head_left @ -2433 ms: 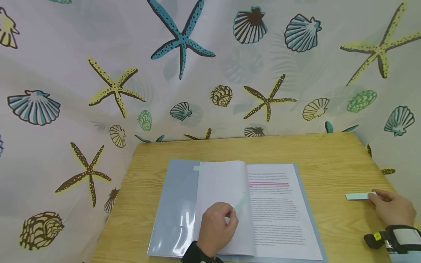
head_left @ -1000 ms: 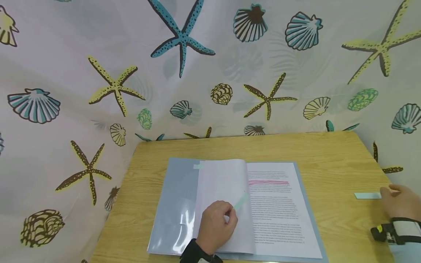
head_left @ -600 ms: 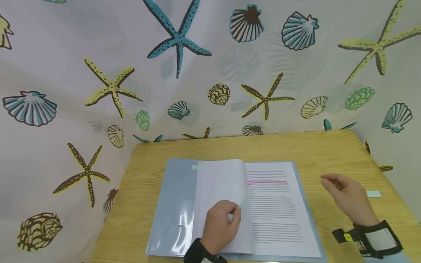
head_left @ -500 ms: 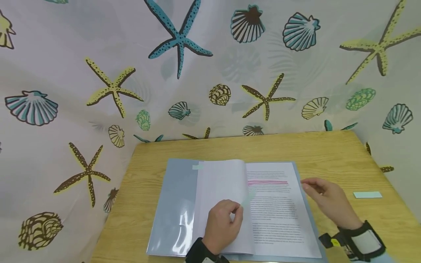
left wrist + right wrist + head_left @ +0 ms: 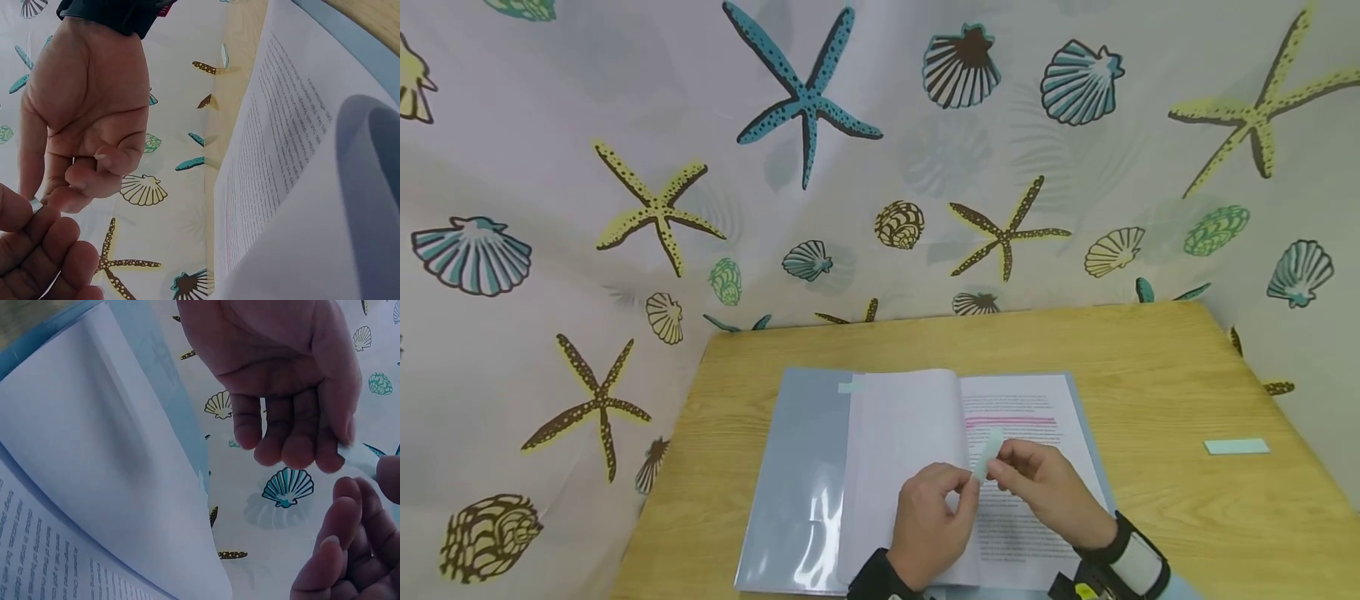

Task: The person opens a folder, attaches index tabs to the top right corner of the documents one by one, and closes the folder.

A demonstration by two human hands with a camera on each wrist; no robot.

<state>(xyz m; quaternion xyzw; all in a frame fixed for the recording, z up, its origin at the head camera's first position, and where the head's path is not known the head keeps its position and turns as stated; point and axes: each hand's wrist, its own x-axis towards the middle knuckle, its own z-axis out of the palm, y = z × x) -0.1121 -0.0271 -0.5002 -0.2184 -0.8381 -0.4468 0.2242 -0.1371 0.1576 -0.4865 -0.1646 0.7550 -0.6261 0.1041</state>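
"What are you holding?"

"A pale green strip (image 5: 991,450), slim and slightly bent, over the inner side of the printed page (image 5: 1018,400). My left hand (image 5: 932,518) pinches its lower end between thumb and forefinger. My right hand (image 5: 1054,490) pinches it just beside, thumb against forefinger."

"What could go wrong?"

"With both hands on something so thin, an uneven pull could crease or tear it. If its back is sticky, which I can't tell, it could cling to a fingertip, or land crooked over the print because I can't see past my own fingers."

"And the paper?"

"The blank page (image 5: 898,417) to the left bows up at the fold. A brush from my wrist could let it spring back over the text. Its small green tab (image 5: 847,388), poking out onto the blue-grey folder (image 5: 790,475), might bend if that page gets shoved."

"Anything farther out?"

"A second strip (image 5: 1236,447) lies well apart on the wooden table (image 5: 1150,358), near the right edge. A careless sweep of my sleeve could knock it down."
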